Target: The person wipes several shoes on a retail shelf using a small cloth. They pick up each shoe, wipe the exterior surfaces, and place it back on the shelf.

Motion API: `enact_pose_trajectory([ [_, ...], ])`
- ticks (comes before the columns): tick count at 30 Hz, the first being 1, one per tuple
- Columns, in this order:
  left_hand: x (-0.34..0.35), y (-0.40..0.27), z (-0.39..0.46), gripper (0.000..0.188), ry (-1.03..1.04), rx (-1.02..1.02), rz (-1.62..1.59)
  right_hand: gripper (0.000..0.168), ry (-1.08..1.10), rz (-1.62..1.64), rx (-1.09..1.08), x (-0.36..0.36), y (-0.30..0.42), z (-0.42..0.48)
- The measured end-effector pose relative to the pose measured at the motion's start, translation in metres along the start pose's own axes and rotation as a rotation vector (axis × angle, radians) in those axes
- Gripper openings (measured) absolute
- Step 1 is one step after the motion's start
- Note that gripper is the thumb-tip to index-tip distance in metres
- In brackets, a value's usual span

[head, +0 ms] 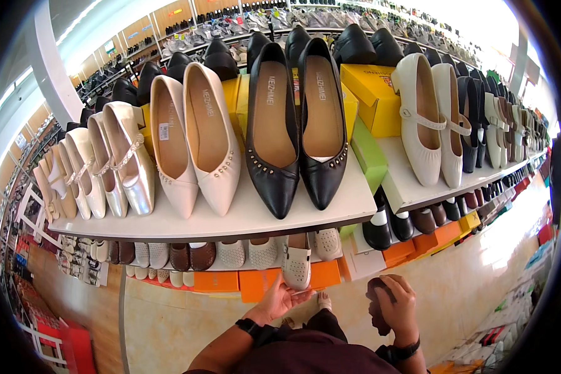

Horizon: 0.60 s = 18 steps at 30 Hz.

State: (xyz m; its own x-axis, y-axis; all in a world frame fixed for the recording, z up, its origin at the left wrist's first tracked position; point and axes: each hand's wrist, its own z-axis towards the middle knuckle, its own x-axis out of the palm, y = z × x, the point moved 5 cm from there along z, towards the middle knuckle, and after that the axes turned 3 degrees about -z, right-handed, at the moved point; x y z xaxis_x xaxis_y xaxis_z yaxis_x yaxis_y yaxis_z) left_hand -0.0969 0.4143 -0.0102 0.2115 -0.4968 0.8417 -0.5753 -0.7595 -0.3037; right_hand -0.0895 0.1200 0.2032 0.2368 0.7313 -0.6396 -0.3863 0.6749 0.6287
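My left hand (276,300) grips the toe end of an off-white perforated shoe with a strap (297,264), just below the front edge of the upper shelf. Its fingers are under the sole, partly hidden. A matching perforated shoe (328,244) rests on the lower shelf beside it. Off to the right, my right hand (397,299) clutches a bunched dark maroon cloth (377,308) above the tiled floor. Black pointed flats with metal studs (277,187) and pale pink pointed flats (215,182) stand on the white upper shelf (233,222).
Silver strapped shoes (138,187) line the upper shelf's left part. Cream strapped shoes (423,154) occupy another shelf to the right. Orange shoeboxes (262,283) sit below the lower shelf; yellow boxes (374,96) stand behind. A red box (77,346) is at lower left.
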Motion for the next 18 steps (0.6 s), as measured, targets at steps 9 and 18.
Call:
enact_pose_trajectory([
  [9, -0.002, 0.003, 0.011, 0.050, -0.048, 0.126, -0.075, 0.021, 0.050, 0.028, 0.051, 0.013, -0.007, 0.008],
  [18, 0.002, -0.023, 0.050, 0.040, -0.132, 0.290, -0.190, 0.020, 0.057, -0.002, 0.079, 0.012, -0.023, -0.002],
])
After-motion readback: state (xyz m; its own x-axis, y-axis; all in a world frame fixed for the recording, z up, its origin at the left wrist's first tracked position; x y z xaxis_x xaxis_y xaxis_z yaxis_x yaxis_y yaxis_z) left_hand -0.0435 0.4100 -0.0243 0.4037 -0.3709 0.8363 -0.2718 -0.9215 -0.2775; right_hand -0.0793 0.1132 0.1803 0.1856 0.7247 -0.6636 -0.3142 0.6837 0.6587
